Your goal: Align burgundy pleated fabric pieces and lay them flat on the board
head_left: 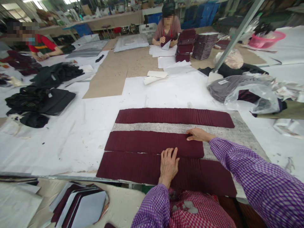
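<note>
Three rows of overlapping maroon fabric pieces lie on a grey board [247,133]: a far row [166,116], a middle row [137,141] and a near row [128,166]. My left hand [169,164] rests on the near row, its spread fingertips reaching the lower edge of the middle row. At the upper edge of the middle row, close to its right end, my right hand [199,134] touches the pieces with thumb and fingers apart. Neither hand shows anything lifted in it.
Below left, a stack of maroon and pale pieces [80,205] lies on a lower surface. Black fabric items [45,99] are at left. A metal post [237,36] and plastic-wrapped bundles [242,90] stand at right. Across the table, a person [169,28] handles pieces beside maroon stacks [186,44].
</note>
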The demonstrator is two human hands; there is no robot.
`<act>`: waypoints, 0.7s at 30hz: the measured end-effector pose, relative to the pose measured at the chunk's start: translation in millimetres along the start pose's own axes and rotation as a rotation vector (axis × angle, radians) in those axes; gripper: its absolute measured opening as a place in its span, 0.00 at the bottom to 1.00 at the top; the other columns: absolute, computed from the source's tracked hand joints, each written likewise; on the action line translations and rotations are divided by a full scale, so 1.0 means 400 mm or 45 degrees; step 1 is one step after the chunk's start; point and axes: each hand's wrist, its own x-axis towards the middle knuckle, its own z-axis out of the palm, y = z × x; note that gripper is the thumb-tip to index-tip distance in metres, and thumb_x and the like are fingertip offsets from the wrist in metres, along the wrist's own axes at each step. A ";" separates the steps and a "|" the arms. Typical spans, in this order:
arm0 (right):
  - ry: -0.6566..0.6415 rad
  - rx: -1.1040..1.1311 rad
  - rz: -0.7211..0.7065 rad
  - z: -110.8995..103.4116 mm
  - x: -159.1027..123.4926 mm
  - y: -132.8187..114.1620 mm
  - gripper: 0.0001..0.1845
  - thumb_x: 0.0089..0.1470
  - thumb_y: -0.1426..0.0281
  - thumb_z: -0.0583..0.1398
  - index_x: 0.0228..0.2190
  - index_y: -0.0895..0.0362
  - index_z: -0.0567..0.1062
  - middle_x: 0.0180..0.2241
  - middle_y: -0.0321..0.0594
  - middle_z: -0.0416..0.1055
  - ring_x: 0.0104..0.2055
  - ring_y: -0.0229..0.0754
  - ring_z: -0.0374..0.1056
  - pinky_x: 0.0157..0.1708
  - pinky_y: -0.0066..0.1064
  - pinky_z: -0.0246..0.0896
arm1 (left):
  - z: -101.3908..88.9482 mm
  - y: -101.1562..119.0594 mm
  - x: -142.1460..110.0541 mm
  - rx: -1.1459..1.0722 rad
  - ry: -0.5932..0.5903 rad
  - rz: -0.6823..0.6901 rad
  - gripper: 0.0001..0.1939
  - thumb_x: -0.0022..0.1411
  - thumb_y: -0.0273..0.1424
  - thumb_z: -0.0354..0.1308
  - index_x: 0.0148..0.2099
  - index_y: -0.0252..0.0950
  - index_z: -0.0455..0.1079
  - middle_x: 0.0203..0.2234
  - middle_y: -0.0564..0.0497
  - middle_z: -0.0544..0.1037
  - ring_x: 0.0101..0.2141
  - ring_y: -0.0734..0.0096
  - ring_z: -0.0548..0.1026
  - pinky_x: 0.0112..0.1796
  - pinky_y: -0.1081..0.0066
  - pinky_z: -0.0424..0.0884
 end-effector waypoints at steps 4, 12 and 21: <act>-0.007 0.006 0.013 -0.004 0.000 -0.006 0.13 0.59 0.63 0.58 0.41 0.58 0.73 0.40 0.40 0.72 0.39 0.42 0.70 0.40 0.40 0.67 | 0.008 -0.003 -0.002 0.001 0.013 -0.028 0.24 0.65 0.28 0.46 0.63 0.33 0.53 0.52 0.43 0.70 0.53 0.59 0.65 0.54 0.52 0.63; -0.007 -0.010 0.039 -0.002 -0.001 -0.010 0.14 0.59 0.63 0.58 0.43 0.58 0.72 0.43 0.41 0.72 0.43 0.44 0.70 0.44 0.43 0.66 | -0.002 0.003 0.000 -0.007 -0.008 -0.005 0.22 0.64 0.29 0.48 0.60 0.42 0.58 0.50 0.46 0.70 0.52 0.59 0.66 0.53 0.50 0.64; 0.115 -0.114 0.327 0.010 -0.020 -0.038 0.16 0.59 0.62 0.58 0.45 0.58 0.71 0.45 0.43 0.71 0.44 0.45 0.69 0.44 0.44 0.66 | -0.003 0.006 0.004 0.023 0.056 0.022 0.20 0.62 0.28 0.52 0.57 0.43 0.63 0.49 0.46 0.70 0.51 0.59 0.66 0.51 0.50 0.66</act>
